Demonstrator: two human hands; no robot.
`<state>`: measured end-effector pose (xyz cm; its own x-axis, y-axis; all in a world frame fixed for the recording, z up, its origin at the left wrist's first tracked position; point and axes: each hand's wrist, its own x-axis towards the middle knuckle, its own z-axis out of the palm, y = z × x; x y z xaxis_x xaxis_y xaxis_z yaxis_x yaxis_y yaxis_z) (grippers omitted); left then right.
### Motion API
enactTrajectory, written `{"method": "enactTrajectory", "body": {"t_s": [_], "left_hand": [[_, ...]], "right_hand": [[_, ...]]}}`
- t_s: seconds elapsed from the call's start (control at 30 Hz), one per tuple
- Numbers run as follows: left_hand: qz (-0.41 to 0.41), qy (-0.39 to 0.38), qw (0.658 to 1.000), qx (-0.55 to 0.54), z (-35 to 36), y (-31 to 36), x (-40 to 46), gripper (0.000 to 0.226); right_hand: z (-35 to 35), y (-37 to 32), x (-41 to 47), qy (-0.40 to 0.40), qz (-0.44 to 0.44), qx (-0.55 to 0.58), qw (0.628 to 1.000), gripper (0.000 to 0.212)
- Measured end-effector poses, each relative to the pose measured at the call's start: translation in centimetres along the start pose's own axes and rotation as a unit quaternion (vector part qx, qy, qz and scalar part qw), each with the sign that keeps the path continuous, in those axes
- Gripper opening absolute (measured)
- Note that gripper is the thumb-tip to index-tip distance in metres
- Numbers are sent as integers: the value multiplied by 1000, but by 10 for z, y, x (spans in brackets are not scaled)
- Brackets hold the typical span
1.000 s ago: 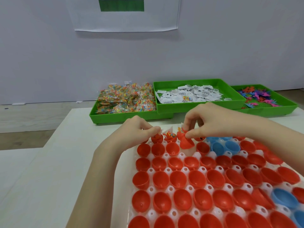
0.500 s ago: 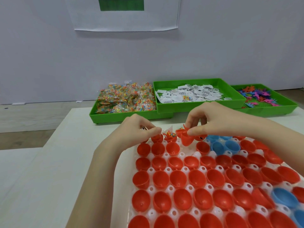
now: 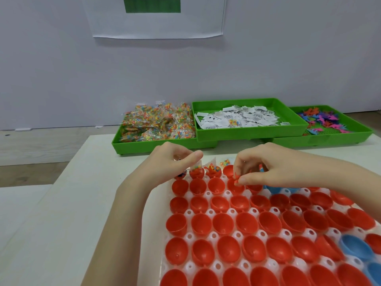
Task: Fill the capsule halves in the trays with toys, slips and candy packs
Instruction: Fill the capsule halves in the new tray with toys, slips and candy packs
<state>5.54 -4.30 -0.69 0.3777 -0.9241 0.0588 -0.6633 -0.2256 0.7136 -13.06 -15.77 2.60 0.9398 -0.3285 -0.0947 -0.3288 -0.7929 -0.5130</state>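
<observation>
White table [image 3: 68,203], pale wood-grain top. Three green bins sit along its far edge: candy-pack bin [image 3: 144,144] left, slip bin [image 3: 247,134] middle, toy bin [image 3: 340,139] right, edges overlapping. Near side: white capsule tray [image 3: 208,211] holding red and blue halves.

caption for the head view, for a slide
Both hands load the far row of red capsule halves, three green bins behind.

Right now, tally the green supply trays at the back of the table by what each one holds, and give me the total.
Candy pack tray: 1
Slip tray: 1
Toy tray: 1
Total: 3
</observation>
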Motion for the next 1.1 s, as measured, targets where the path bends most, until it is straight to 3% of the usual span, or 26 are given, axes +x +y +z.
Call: {"method": "enactTrajectory", "body": {"t_s": [0.1, 0.17, 0.33, 0.53, 0.7, 0.9, 1.1], "left_hand": [[26, 38, 999, 3, 0, 3, 0, 15], [53, 84, 995, 6, -1, 8, 1, 21], [100, 104, 989, 15, 2, 29, -1, 20], [96, 110, 989, 25, -1, 26, -2, 18], [91, 151, 984, 21, -6, 19, -2, 17], [89, 195, 977, 12, -8, 14, -2, 15], [86, 205, 975, 17, -7, 12, 0, 19]], "right_hand": [[-4, 0, 3, 109, -8, 19, 994, 22], [-7, 2, 10, 142, 13, 26, 989, 19], [-3, 5, 27, 107, 54, 22, 992, 7], [1, 7, 39, 60, 75, -20, 995, 6], [-9, 15, 52, 143, 63, -38, 987, 13], [-8, 20, 75, -28, 73, -115, 990, 23], [-2, 21, 87, -73, 61, -201, 975, 19]]}}
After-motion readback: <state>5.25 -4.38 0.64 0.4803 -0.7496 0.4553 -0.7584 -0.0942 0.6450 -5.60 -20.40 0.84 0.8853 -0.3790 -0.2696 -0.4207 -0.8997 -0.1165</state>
